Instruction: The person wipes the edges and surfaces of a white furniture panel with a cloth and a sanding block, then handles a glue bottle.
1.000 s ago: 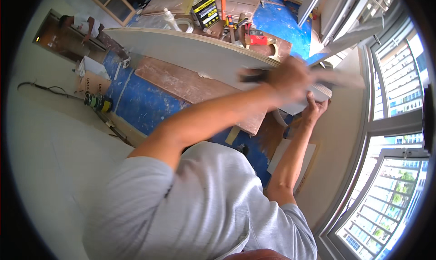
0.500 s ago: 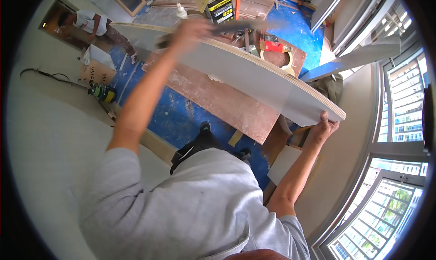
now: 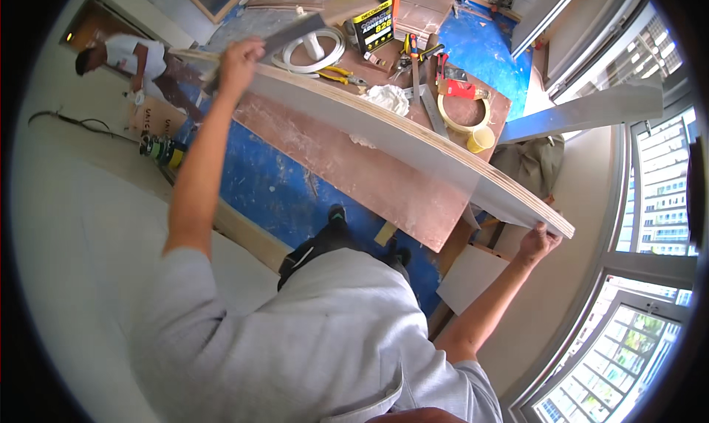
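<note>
A long board (image 3: 413, 148) with a pale grey face and layered plywood edges stands on its long side, its narrow edge turned up. My left hand (image 3: 239, 63) is closed round a long flat grey tool (image 3: 295, 32), resembling a file, over the board's far left part. Part of that tool is hidden by the fingers. At the board's near right end, my right hand (image 3: 540, 243) grips the corner, thumb against the edge. Beneath the board lies a dusty reddish-brown work panel (image 3: 354, 176).
Beyond the board are an adhesive tin (image 3: 373, 24), a coiled white hose (image 3: 332, 54), yellow-handled pliers (image 3: 341, 76), a tape roll (image 3: 464, 120) and a yellow cup (image 3: 481, 139). A co-worker (image 3: 136, 57) stands far left. A green power tool (image 3: 164, 150) lies by the left wall; windows (image 3: 620, 349) line the right.
My left hand has moved left along the board with the grey tool, no longer blurred. The right hand still grips the board's end. The co-worker has shifted, and the whole view has tilted slightly.
</note>
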{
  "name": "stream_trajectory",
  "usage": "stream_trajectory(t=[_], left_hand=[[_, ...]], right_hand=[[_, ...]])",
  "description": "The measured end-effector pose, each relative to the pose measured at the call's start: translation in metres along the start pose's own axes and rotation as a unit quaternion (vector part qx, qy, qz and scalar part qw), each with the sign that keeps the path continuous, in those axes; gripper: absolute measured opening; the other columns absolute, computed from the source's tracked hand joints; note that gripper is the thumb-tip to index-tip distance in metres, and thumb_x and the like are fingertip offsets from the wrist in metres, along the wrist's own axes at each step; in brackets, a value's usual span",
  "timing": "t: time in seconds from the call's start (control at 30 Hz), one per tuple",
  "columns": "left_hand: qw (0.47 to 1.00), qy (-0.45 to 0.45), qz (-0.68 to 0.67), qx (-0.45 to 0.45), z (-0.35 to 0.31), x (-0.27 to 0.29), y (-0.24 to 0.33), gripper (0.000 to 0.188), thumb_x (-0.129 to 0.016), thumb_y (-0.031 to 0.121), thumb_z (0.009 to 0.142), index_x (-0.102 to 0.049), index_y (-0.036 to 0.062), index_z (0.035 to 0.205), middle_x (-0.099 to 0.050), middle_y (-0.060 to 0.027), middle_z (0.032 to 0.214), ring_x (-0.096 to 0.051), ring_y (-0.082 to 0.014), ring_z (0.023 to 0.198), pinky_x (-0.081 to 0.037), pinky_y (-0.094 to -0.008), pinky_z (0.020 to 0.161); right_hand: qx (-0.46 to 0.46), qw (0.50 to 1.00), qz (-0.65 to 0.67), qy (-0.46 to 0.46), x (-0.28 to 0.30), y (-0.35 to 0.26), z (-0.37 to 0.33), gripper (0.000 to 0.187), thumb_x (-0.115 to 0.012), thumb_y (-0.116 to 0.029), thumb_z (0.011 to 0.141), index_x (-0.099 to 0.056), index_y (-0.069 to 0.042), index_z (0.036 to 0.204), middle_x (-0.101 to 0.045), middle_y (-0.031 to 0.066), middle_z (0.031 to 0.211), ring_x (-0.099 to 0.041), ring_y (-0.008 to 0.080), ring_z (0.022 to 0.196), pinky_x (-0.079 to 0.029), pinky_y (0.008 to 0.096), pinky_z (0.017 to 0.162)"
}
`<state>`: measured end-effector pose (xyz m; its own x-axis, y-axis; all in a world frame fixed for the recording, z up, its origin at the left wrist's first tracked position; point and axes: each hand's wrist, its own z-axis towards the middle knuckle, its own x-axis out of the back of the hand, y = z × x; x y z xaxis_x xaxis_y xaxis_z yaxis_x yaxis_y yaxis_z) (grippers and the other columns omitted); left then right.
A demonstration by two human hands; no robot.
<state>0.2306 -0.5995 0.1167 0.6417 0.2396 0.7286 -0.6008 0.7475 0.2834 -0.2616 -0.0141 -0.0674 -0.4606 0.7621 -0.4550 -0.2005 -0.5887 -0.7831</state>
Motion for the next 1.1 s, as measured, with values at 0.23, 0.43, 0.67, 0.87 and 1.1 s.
stream_trajectory(t=[0.23, 0.43, 0.67, 0.87, 1.1], left_hand=[[0.955, -0.027, -0.202, -0.216, -0.077, -0.071, 0.353, 0.008, -0.07, 0.014, 0.083, -0.076, 0.0148, 0.09, -0.071, -0.0082, 0.083, -0.07, -0.0285, 0.082, -0.055, -0.0476, 0.088], [0.954, -0.154, -0.244, -0.084, -0.053, -0.067, 0.273, 0.022, -0.065, 0.007, 0.089, -0.079, 0.0096, 0.105, -0.078, -0.0106, 0.102, -0.073, -0.0291, 0.1, -0.055, -0.0442, 0.092], [0.998, 0.008, 0.064, -0.019, 0.005, -0.023, 0.093, 0.016, -0.069, 0.009, 0.089, -0.081, 0.0092, 0.1, -0.079, -0.0112, 0.093, -0.074, -0.0316, 0.085, -0.058, -0.0432, 0.077], [0.942, -0.035, -0.185, -0.278, -0.091, -0.11, 0.457, 0.015, -0.072, 0.017, 0.08, -0.075, 0.0148, 0.095, -0.07, -0.0095, 0.09, -0.068, -0.0319, 0.089, -0.052, -0.0467, 0.08], [0.893, -0.073, -0.237, -0.377, -0.107, -0.112, 0.542, 0.024, -0.065, 0.016, 0.082, -0.075, 0.011, 0.103, -0.068, -0.011, 0.094, -0.066, -0.0324, 0.09, -0.05, -0.0475, 0.084]], right_hand=[[-0.027, 0.999, -0.02, 0.009, 0.003, -0.012, 0.003, 0.055, -0.093, -0.021, 0.079, -0.067, 0.008, 0.118, -0.074, 0.0149, 0.111, -0.07, 0.0263, 0.107, -0.053, 0.0433, 0.102], [-0.039, 0.998, -0.051, 0.027, 0.02, -0.002, 0.005, 0.067, -0.092, -0.02, 0.082, -0.061, 0.012, 0.132, -0.073, 0.0172, 0.117, -0.07, 0.0267, 0.108, -0.052, 0.0433, 0.103], [-0.057, 0.997, -0.038, 0.04, -0.017, -0.015, 0.005, 0.047, -0.087, -0.011, 0.083, -0.064, 0.006, 0.12, -0.072, 0.0126, 0.109, -0.068, 0.022, 0.1, -0.053, 0.0343, 0.093], [-0.054, 0.998, -0.022, 0.034, -0.032, -0.026, 0.003, 0.056, -0.087, -0.007, 0.08, -0.061, 0.007, 0.128, -0.072, 0.0142, 0.114, -0.07, 0.0233, 0.104, -0.055, 0.0358, 0.095], [-0.106, 0.992, -0.016, 0.067, -0.003, -0.008, 0.002, 0.052, -0.081, 0.006, 0.073, -0.067, 0.005, 0.123, -0.073, 0.0124, 0.111, -0.072, 0.0221, 0.097, -0.06, 0.0358, 0.086]])
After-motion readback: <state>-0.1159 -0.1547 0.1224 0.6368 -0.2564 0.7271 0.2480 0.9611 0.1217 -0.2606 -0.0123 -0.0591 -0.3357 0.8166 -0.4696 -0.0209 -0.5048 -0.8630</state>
